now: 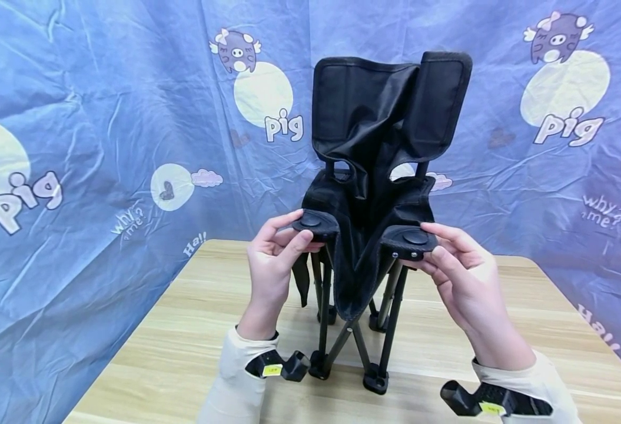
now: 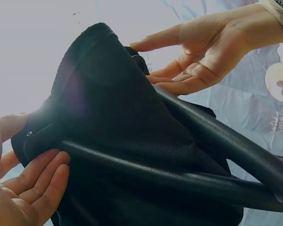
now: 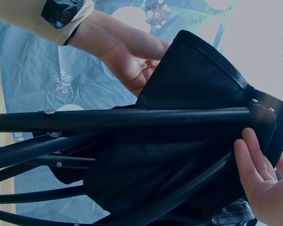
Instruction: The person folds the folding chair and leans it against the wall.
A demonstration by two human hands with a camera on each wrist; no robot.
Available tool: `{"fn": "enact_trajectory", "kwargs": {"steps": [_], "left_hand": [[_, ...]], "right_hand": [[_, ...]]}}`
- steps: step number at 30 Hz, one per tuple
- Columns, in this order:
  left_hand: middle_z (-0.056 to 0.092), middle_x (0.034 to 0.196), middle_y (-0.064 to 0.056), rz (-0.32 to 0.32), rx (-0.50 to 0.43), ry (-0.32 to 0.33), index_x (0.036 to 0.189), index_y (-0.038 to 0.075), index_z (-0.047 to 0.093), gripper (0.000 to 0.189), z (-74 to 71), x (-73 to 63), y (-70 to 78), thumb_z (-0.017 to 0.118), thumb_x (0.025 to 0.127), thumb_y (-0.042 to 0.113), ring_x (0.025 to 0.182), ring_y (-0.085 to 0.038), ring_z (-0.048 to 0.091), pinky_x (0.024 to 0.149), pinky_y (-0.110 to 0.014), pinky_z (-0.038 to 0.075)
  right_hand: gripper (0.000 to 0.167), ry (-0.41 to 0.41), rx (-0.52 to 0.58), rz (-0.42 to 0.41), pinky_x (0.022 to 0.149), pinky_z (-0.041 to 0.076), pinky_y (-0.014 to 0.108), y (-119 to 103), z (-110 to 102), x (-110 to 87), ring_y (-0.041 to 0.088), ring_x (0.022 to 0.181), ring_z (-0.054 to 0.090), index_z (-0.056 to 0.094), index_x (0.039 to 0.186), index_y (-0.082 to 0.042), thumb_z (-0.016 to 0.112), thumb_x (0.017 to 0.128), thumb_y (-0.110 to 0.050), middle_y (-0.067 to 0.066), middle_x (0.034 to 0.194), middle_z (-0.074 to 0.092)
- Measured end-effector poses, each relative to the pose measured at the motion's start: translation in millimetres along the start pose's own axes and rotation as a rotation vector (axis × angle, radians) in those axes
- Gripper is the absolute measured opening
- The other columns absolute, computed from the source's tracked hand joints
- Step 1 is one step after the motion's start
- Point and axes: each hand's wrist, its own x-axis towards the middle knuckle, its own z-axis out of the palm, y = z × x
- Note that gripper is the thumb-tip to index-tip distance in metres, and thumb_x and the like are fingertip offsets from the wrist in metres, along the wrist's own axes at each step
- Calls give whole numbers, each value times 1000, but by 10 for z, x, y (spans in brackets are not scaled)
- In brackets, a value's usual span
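A black folding camp chair [image 1: 363,200] stands upright on the table, partly spread, its fabric seat sagging in a deep fold between the two front corners. My left hand [image 1: 275,259] pinches the left front corner, thumb on top and fingers beneath. Opposite it, my right hand [image 1: 466,271] pinches the right front corner, which shows two rivets. From below, the right wrist view shows the fingertips [image 3: 247,141] of my right hand against the corner bracket. Dark tubular legs [image 2: 146,169] run down from the fabric in the left wrist view.
The chair's feet [image 1: 376,378] stand on a wood-grain table [image 1: 172,341]. Behind and to the sides hangs a blue curtain [image 1: 103,118] printed with cartoon pigs. A black strap [image 1: 301,282] dangles at the chair's left side.
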Motion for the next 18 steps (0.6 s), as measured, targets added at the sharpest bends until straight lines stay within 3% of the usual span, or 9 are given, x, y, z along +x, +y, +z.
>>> {"fn": "enact_trajectory", "kwargs": {"steps": [3,11,18], "left_hand": [[75,90,-4,-4,0,0,114,15,71,33,18,-1,-13,81,85,27,72,-18,73,69,-30,62],[75,90,-3,-1,4,-16,119,-10,62,45,83,-15,0,78,88,19,73,-18,73,70,-32,62],[75,89,-3,-10,2,-22,120,-7,63,40,134,-34,22,76,88,13,72,-18,73,70,-32,62]], "right_hand": [[35,-1,-9,1,88,58,37,6,10,9,24,101,70,59,128,9,40,99,15,18,114,69],[35,12,-52,12,86,59,35,21,42,30,21,99,71,63,126,4,42,99,13,13,114,71],[34,10,-43,15,87,58,36,35,87,43,21,98,71,63,125,3,43,99,12,15,110,71]]}}
